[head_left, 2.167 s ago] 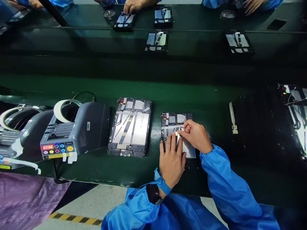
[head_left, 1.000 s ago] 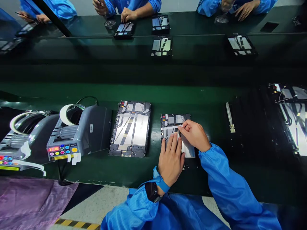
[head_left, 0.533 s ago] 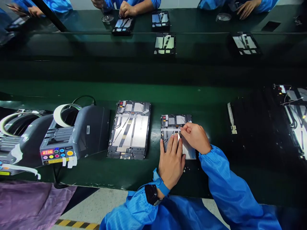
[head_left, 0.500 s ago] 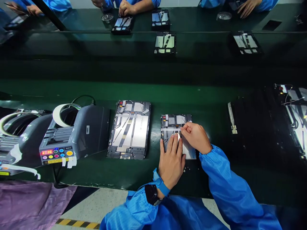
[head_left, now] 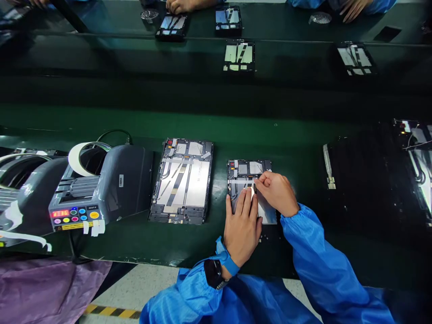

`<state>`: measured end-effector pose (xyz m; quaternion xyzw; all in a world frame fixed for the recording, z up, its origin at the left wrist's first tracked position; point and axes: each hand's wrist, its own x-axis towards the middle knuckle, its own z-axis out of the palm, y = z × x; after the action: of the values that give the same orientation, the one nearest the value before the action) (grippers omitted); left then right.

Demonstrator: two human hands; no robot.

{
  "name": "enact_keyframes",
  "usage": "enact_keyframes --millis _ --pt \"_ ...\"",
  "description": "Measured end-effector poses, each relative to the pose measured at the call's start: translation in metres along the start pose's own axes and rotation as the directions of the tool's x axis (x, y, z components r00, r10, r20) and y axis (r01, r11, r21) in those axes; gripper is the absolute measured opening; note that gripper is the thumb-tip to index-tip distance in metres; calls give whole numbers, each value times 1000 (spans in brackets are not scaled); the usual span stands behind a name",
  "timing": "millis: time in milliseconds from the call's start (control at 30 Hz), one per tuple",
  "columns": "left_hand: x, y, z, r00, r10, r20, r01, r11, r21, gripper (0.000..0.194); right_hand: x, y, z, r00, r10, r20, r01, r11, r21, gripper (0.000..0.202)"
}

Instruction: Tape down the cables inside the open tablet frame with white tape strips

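An opened tablet [head_left: 266,211] lies on the dark green table, its upper boards and silver battery face exposed. My left hand [head_left: 242,229] rests flat over its lower left part, fingers stretched out and pointing away from me. Across the tablet runs a pale strip of tape [head_left: 240,182], and its right end meets the pinched thumb and forefinger of my right hand [head_left: 277,192]. The fingers of that hand are curled in, and they hide the end of the strip. Left of my hands lies a second opened tablet [head_left: 197,182] with a similar pale strip across it.
Two grey tape dispensers [head_left: 130,184] stand at the left, with white tape pieces [head_left: 97,227] stuck on the nearer one's front. At the right are a dark panel with a metallic strip [head_left: 327,164] and another opened tablet [head_left: 421,157]. Co-workers' hands [head_left: 180,5] and several devices [head_left: 239,56] are across the table.
My camera view has shifted slightly. Both hands keep nearly the same place on the tablet, and the right-hand pinch looks unchanged.
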<state>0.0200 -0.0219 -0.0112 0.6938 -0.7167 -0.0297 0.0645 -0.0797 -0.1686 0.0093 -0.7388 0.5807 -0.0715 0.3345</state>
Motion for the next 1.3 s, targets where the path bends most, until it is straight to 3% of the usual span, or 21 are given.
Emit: enact_keyframes --millis 533,767,933,1000,1100,1200,1300 --pt "-1 0 1 1000 3 -4 -3 1000 -9 60 -8 -9 -5 999 -43 -16 33 910 -413 21" --pt "-1 0 1 1000 5 0 -5 1000 -7 60 -6 2 -12 999 -25 -29 14 942 -335 28" --pt "-2 0 2 1000 12 0 -12 1000 -4 60 -19 18 -13 984 -82 -157 51 980 -194 19" --pt "-2 0 2 1000 12 -3 -12 1000 -1 60 -26 21 -11 962 -190 -195 153 969 -192 20" --pt "-2 1 2 1000 5 2 -5 1000 -2 60 -36 19 -6 888 -409 -210 350 897 -269 26" --pt "-2 1 3 1000 4 -4 -4 1000 -13 60 -37 11 1 813 -568 -128 502 795 -340 32" --pt "-2 1 5 1000 19 -16 -19 999 -35 57 -30 0 8 770 -639 6 593 712 -377 37"
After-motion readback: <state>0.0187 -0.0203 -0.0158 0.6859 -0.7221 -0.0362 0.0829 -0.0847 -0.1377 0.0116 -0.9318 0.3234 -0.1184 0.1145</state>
